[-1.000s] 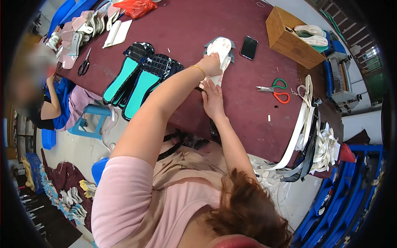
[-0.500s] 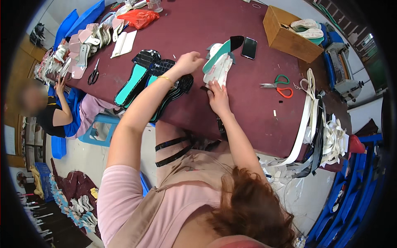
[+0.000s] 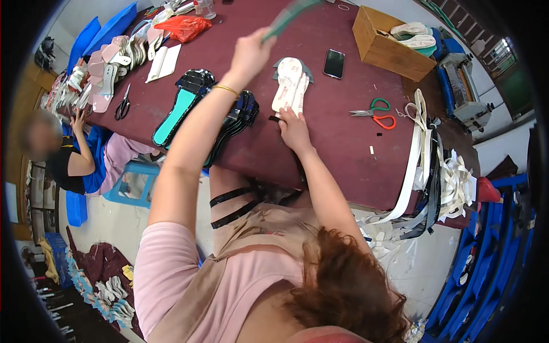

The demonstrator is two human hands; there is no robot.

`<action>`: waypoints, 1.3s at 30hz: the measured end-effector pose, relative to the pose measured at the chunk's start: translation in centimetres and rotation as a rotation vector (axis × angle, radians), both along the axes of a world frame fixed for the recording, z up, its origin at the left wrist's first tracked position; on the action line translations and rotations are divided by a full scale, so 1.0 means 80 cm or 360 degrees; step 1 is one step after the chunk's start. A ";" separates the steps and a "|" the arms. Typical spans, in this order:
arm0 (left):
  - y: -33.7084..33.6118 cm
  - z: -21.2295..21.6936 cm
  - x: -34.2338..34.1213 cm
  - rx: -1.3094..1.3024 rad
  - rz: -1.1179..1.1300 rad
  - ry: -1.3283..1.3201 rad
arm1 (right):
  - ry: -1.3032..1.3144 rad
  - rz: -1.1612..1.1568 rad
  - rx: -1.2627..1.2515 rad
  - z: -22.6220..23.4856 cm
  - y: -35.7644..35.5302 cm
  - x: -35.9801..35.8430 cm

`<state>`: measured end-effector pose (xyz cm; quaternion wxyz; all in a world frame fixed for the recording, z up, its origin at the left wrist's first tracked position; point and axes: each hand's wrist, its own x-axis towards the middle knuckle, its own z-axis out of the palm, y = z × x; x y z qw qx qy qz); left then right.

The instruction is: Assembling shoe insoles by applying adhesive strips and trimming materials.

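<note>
Fingers of the right hand [image 3: 295,128] press flat on the lower end of the pale insole [image 3: 290,83], whose long axis runs toward the frame's top, while the left hand [image 3: 250,52], upper centre, pinches a blurred green sole [image 3: 289,16] lifted above the maroon table [image 3: 337,137].

Light is even and bright, with soft shadows. The raised left hand [image 3: 250,52] and its thin teal insole [image 3: 287,16] are motion-blurred. Fisheye edges bend strongly, corners black.
</note>
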<state>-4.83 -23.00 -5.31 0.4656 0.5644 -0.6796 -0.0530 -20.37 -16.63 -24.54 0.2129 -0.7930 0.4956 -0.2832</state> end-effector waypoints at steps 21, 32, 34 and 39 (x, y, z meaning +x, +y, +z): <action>0.144 0.010 -0.052 0.0770 -0.1485 0.2063 | -0.1847 0.0195 -0.0239 0.332 0.192 -0.240; 0.174 0.050 0.015 0.0244 -0.1164 0.2248 | -0.0876 0.0477 -0.0070 0.252 0.163 -0.034; 0.174 0.042 0.028 0.0174 -0.1008 0.2028 | -0.0946 0.0560 -0.0213 0.243 0.163 -0.021; 0.156 0.025 0.064 -0.0048 -0.0404 0.1681 | -0.1240 0.0904 -0.0313 0.245 0.221 -0.034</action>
